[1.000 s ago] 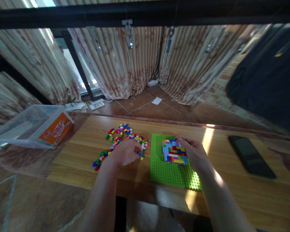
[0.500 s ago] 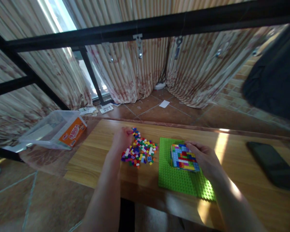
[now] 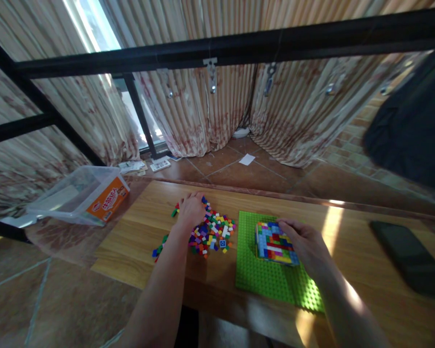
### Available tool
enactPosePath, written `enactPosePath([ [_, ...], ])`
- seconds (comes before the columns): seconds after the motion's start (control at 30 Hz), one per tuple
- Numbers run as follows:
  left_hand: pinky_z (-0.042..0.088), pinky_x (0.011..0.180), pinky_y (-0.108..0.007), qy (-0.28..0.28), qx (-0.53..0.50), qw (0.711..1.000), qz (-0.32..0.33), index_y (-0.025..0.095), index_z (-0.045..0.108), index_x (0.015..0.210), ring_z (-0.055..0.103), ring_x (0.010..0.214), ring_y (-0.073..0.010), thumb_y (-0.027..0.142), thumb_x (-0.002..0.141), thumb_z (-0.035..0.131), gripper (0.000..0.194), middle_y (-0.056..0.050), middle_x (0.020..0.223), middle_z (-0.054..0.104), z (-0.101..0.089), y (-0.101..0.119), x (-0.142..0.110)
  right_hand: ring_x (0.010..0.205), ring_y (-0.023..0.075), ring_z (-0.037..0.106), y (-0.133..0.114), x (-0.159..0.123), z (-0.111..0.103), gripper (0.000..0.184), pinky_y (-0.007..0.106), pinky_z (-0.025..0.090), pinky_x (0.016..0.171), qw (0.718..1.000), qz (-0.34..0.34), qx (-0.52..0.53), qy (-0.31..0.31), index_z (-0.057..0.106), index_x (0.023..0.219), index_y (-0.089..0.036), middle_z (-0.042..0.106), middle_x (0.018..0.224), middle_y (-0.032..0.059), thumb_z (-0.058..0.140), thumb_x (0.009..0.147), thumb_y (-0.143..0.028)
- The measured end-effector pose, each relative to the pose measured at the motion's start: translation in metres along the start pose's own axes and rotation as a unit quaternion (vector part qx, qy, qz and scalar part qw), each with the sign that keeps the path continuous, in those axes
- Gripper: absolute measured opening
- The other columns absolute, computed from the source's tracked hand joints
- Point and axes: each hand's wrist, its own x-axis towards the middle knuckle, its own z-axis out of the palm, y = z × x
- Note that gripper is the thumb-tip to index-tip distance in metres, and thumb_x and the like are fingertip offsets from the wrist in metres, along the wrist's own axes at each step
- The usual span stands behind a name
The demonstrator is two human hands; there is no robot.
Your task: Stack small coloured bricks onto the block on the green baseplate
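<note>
Two bare hands work over a wooden worktop [image 3: 130, 244], seen from above. The left hand [image 3: 193, 211] reaches down at the far side of a pile of loose toy bricks [image 3: 217, 226]; its fingers bend out of sight, so I cannot tell whether they pinch a brick. The right hand [image 3: 307, 238] grasps a brick block [image 3: 274, 245] at its far right corner, thumb and fingers closed against it. That block sits over a green baseplate [image 3: 252, 278], to the right of the pile.

The left hand appears to be picking through the bricks. Done well, that calls for fingertips rather than palm, taking one brick by its opposite sides so its neighbours are not swept away. The right hand's hold should be firm but light, pressing on the walls and not prying at the top edge.

The bricks look like hard plastic, small and square-cornered, in red, blue, yellow, white, green and orange (one larger blue piece shows a round mark). The block is boxy, its top a patchwork of colours. The baseplate is flat and studded, glinting in sunlight at its near right corner. The worktop has pale, streaky grain. A smooth dark phone [image 3: 408, 256] lies at far right; a clear plastic tub [image 3: 63, 212] with an orange label stands beyond the worktop's left end.
</note>
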Motion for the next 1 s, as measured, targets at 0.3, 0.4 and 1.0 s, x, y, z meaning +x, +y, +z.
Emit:
enactPosePath([
  [0.3,0.045,0.100,-0.034,-0.080,-0.048,0.995,0.038,0.015,0.068,0.115,0.063,0.110,-0.0229,0.008,0.078,0.054,0.040,-0.011,0.117,0.070,-0.017,-0.004,-0.010,0.071,0.0216,0.068,-0.007,-0.003,0.002,0.040,0.030,0.052,0.061,0.999,-0.013,-0.031,0.001,0.076,0.091,-0.017,0.076,0.083,0.0068,0.066,0.071,-0.050],
  [0.4,0.048,0.095,-0.032,-0.101,-0.066,0.992,0.046,0.015,0.067,0.115,0.065,0.104,-0.0218,0.008,0.076,0.058,0.041,-0.010,0.114,0.072,-0.022,-0.003,-0.016,0.072,0.0217,0.068,-0.007,-0.003,0.002,0.039,0.030,0.053,0.062,0.999,-0.023,-0.044,0.006,0.076,0.090,-0.016,0.075,0.080,0.0066,0.064,0.072,-0.048],
  [1.0,0.052,0.076,-0.027,-0.068,-0.629,0.770,-0.086,0.015,0.075,0.092,0.065,0.074,-0.0127,0.025,0.062,0.081,0.032,-0.004,0.083,0.074,-0.020,0.037,-0.034,0.084,0.0217,0.068,-0.018,-0.016,0.016,0.024,0.037,0.053,0.078,0.954,-0.227,-0.070,0.181,0.074,0.086,-0.020,0.075,0.088,0.0066,0.062,0.082,-0.040],
])
